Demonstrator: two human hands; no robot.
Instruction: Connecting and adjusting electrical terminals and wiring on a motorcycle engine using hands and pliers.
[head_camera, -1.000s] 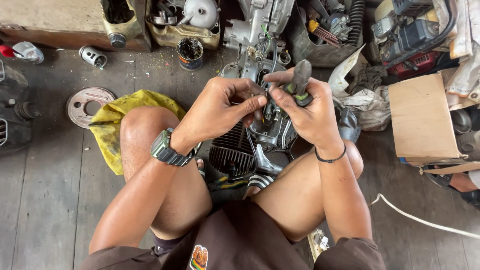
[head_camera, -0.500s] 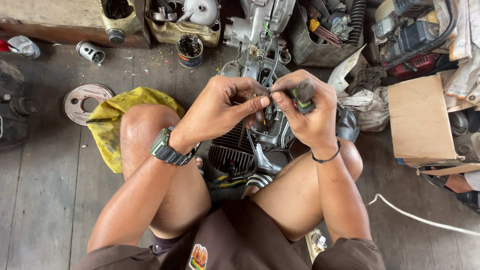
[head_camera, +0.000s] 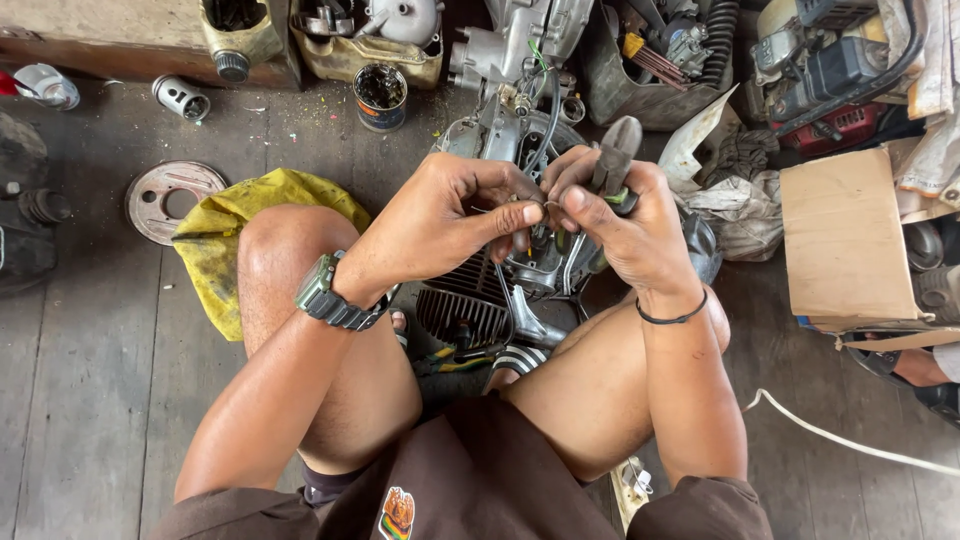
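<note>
A thin wire (head_camera: 548, 203) is pinched between the left hand (head_camera: 440, 225) fingertips and the right hand (head_camera: 630, 225), which is also clenched round pliers (head_camera: 612, 165), directly above the small engine (head_camera: 520, 260) held between the knees. The wire is best kept taut and the grip low. A yellow cloth (head_camera: 225, 245), metal disc (head_camera: 165, 200) and cardboard box (head_camera: 845, 240) crowd the floor.

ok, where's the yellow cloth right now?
In the head view the yellow cloth lies on the plank floor at the person's left, partly under the left knee, beside the round metal disc.
</note>
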